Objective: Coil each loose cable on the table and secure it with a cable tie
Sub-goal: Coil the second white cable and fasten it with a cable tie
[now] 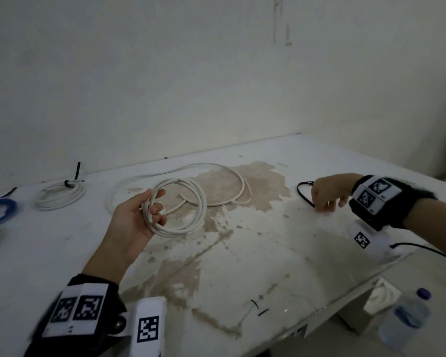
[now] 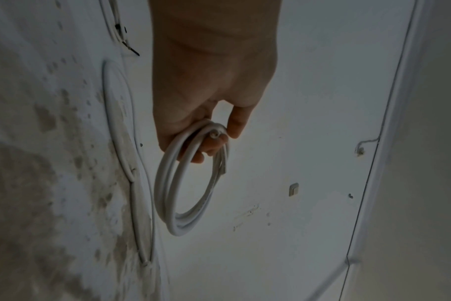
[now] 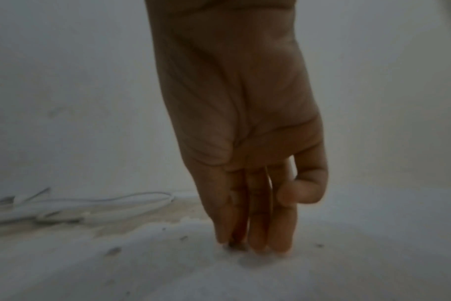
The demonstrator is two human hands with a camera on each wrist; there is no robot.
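Currently left hand grips white cable coil above surface; stiff, springy, likely to unwind, so hold crossed loops. Right hand, fingers straight, reaches black cable tie.

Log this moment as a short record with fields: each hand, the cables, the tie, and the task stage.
left hand: holds the coiled white cable above the table, fingers curled round its loops
right hand: fingertips down on the table at the black cable tie; grip on it unclear
loose white cable: lying on the table, uncoiled
tied white coil: far left, already secured
blue coil: left edge, tied
stage: coil formed, tie not yet on
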